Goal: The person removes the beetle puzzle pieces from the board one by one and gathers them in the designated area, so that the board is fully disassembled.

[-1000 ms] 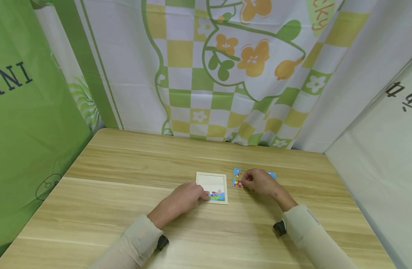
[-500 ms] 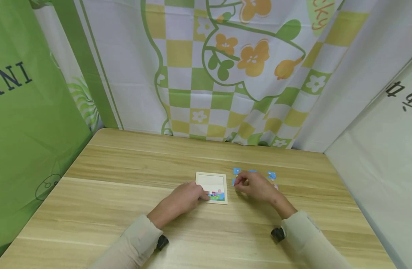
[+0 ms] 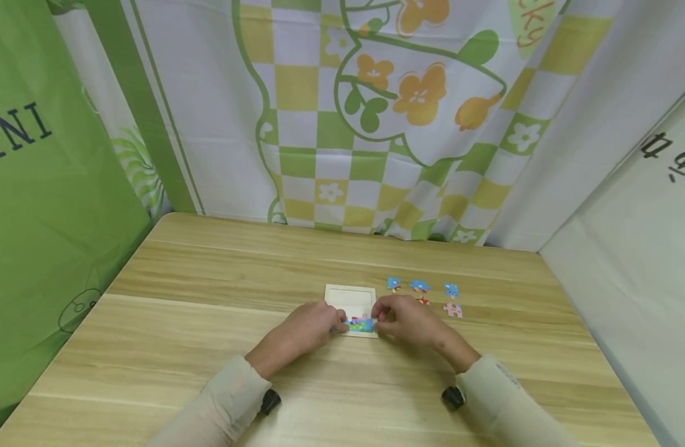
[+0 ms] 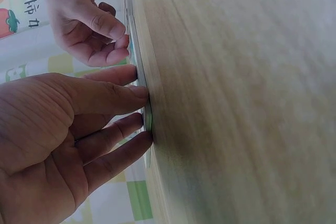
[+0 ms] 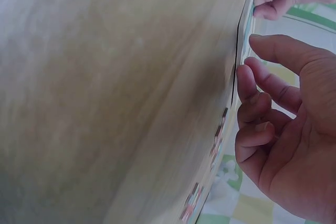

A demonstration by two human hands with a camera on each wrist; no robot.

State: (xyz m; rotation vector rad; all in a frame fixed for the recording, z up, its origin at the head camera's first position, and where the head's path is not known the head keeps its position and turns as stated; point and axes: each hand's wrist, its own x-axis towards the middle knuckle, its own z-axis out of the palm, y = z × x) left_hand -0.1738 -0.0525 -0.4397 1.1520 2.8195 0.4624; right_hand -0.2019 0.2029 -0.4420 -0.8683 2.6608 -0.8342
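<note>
A square, light wooden puzzle tray (image 3: pixel 350 302) lies flat in mid-table in the head view. A strip of blue and green puzzle pieces (image 3: pixel 360 325) fills its near part. My left hand (image 3: pixel 311 326) holds the tray's near left corner, thumb and fingertips against the edge. At the right edge, my right hand (image 3: pixel 409 320) touches the tray with bent fingers. Its thumb (image 5: pixel 275 48) and index finger stand apart in the right wrist view, and no piece shows between them. The right hand covers part of the tabletop beside the tray.
Several loose puzzle pieces (image 3: pixel 419 285), blue, red and pink, lie right of the tray, one a pink piece (image 3: pixel 453 310). The wooden table (image 3: pixel 219 279) reaches a patterned curtain (image 3: pixel 342 161) at the back. Each sleeve has a dark device (image 3: pixel 453 398) beneath it.
My right hand has moved left from the loose pieces to the tray's right edge, uncovering several pieces. Something red showed at its fingertips half a second ago. The left hand has stayed at the corner.
</note>
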